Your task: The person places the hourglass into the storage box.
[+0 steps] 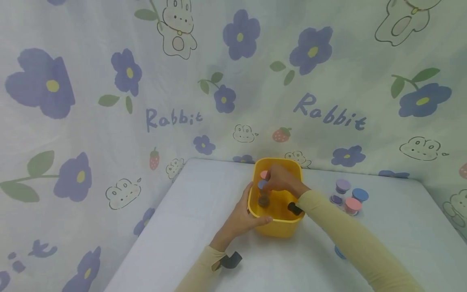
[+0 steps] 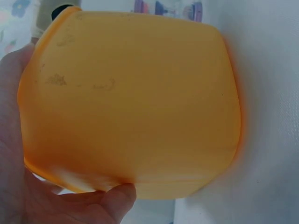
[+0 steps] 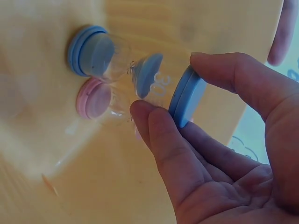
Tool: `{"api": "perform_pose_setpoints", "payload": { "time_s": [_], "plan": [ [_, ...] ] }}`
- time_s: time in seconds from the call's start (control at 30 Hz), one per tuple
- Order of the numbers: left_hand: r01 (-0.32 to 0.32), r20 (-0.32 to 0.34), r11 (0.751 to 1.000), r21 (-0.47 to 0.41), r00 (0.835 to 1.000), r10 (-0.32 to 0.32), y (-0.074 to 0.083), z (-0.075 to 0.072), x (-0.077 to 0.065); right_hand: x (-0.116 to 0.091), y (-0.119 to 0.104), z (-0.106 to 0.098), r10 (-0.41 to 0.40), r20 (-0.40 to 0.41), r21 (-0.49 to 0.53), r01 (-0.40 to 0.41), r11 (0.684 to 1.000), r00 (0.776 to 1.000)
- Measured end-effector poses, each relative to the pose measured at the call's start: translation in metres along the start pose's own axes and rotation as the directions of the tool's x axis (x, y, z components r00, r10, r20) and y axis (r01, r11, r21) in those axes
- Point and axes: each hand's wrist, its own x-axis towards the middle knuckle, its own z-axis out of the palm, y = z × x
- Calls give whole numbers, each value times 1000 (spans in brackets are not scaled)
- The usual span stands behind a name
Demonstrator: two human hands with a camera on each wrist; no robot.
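A yellow bin (image 1: 277, 229) stands on the white table. My left hand (image 1: 240, 217) grips its left side, thumb over the front rim; the left wrist view shows the bin wall (image 2: 131, 102) close up. Inside the bin, my right hand (image 1: 281, 178) pinches the blue cap (image 3: 188, 95) of a sand timer between thumb and fingers. That timer has a clear glass body, blue sand (image 3: 148, 74) and a "30" mark. Beside it in the bin is a pink-capped sand timer (image 3: 95, 98). A round dark-topped thing (image 1: 264, 200) also sits inside, its kind unclear.
Right of the bin stand several sand timers with lilac (image 1: 343, 185), blue (image 1: 360, 195) and pink (image 1: 352, 205) caps. Another blue-capped item (image 1: 340, 252) is partly hidden by the right sleeve (image 1: 350, 235). A patterned curtain (image 1: 219, 81) hangs behind the table.
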Motion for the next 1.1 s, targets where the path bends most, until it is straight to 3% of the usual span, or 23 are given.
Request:
{"api": "perform_pose_setpoints", "payload": {
  "time_s": [0.77, 1.1],
  "plan": [
    [36, -21, 999, 37, 999, -35, -3, 2, 0, -4, -3, -1, 41, 30, -37, -40, 999, 999],
    [41, -22, 998, 41, 999, -40, -1, 1, 0, -14, -10, -23, 54, 23, -69, -53, 996, 998]
  ]
}}
